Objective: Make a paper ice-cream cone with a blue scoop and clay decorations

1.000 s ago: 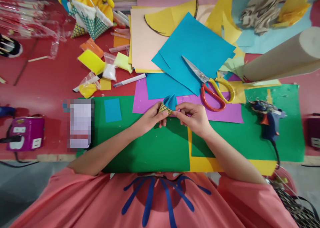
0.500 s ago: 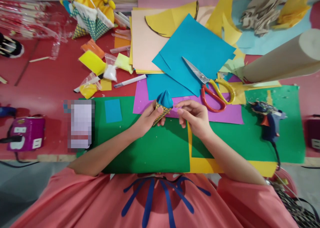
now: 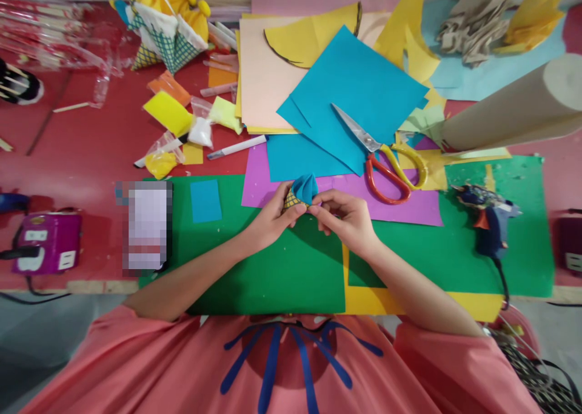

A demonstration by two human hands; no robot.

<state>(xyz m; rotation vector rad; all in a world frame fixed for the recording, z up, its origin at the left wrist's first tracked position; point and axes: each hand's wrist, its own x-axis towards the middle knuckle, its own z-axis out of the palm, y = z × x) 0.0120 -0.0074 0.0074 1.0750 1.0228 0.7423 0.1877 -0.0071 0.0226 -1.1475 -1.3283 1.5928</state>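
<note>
My left hand (image 3: 269, 221) is closed around a small paper ice cream cone (image 3: 304, 190), with folded blue paper at the top and a yellow, dark-lined grid pattern on its side. The cone's lower part is hidden behind my fingers. At its right edge my right hand (image 3: 352, 220) is closed in a pinch, thumb and forefinger touching the rim. Both hands are above a green sheet (image 3: 273, 274) and a purple sheet (image 3: 257, 180). Scissors (image 3: 375, 147) with red and yellow handles lie beyond my right hand, partly on blue paper (image 3: 359, 80).
A blue glue gun (image 3: 493, 229) lies at the right, below a large paper roll (image 3: 509, 111). To the left are a blurred-out flat object (image 3: 148, 226), a small blue square (image 3: 205, 200) and a purple power box (image 3: 49, 242). Clay packets (image 3: 168, 112) and a marker (image 3: 237, 147) lie farther back.
The cone has tipped, showing more of its blue top and less of its side. My right hand has moved left from beside the cone to pinch its rim.
</note>
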